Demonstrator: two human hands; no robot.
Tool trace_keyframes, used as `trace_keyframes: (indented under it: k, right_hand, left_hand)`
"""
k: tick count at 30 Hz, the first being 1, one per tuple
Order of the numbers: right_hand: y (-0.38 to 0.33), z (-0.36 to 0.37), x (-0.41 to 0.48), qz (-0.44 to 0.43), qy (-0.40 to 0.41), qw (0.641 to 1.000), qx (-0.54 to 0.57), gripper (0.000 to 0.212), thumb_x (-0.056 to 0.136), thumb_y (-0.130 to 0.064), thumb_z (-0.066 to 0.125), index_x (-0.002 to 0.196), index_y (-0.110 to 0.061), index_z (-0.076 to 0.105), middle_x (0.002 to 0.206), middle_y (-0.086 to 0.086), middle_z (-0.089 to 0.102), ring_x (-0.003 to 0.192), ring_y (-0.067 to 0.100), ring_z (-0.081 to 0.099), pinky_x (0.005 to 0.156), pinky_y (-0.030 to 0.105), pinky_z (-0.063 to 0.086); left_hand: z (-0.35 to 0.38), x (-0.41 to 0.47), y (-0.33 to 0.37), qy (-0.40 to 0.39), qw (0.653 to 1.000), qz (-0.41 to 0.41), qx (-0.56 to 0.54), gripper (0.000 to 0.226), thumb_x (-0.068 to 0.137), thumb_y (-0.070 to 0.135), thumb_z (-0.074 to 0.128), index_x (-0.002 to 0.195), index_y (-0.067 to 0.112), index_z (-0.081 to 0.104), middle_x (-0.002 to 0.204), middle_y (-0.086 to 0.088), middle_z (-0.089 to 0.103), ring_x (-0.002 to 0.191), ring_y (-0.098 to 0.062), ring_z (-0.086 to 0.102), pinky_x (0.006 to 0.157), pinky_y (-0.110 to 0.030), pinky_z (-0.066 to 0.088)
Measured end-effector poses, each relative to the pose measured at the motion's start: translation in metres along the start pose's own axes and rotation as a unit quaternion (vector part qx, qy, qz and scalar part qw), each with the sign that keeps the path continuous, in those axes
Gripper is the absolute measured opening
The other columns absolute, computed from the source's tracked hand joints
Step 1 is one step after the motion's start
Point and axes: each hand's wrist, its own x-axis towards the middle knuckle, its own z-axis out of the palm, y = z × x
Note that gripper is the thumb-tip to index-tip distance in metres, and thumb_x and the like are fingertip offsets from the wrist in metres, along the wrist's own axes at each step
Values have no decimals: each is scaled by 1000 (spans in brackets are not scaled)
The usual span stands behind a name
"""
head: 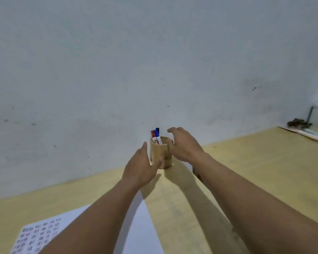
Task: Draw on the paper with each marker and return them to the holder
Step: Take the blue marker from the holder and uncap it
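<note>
Past the white paper sheet (136, 226) covered in marker strokes, both empty hands, left hand (140, 166) and right hand (184, 145), flank the round wooden holder (162, 154) of capped markers (156, 137); steady it, lift one marker straight.

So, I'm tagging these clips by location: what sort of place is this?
Probably a plain desk or study corner indoors: a light wooden table pushed against a bare, scuffed wall, with a wooden holder of markers and paper on it.
</note>
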Motion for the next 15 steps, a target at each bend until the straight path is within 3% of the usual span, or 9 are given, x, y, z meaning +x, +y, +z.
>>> trace_keyframes:
  k: [2,4,7,9,12,15]
  right_hand:
    - [1,9,12,9,3,1000,4,44,103,-23,48,145,-14,51,146,8,52,130,26,52,101,37,46]
    - [0,18,24,24,0,1000,12,37,102,-22,49,135,-11,62,135,9,61,117,25,60,90,34,50]
    - [1,29,39,57,1,997,58,31,99,-15,50,119,-9,74,119,8,72,99,22,64,77,31,52]
    - [2,31,47,77,-6,995,62,29,95,-12,54,110,-8,78,113,9,74,98,23,65,80,35,57]
    - [4,31,57,95,-33,993,54,29,86,-13,58,103,-5,80,107,14,76,100,29,68,85,46,61]
    - [7,33,66,98,-57,992,56,27,83,-15,62,101,-3,80,108,16,77,102,30,69,86,48,61]
  left_hand:
    - [8,11,-1,8,999,-15,-39,90,91,53,60,158,10,19,156,-8,42,141,-25,41,104,-34,40]
    - [15,19,-1,9,997,-32,-74,79,87,46,69,147,7,36,137,-8,56,119,-24,55,82,-27,42]
    - [26,25,-2,12,988,-50,-143,63,83,34,76,134,9,48,113,1,59,79,-2,52,56,-12,36]
    - [35,30,-7,10,983,-52,-177,52,78,32,80,122,18,56,107,7,64,76,1,55,50,-8,42]
    - [44,34,-10,11,979,-55,-199,44,79,24,79,118,20,60,98,12,65,79,3,58,55,0,42]
    - [49,39,-13,17,977,-65,-201,47,82,20,76,126,16,59,111,4,68,85,-4,61,55,-1,44]
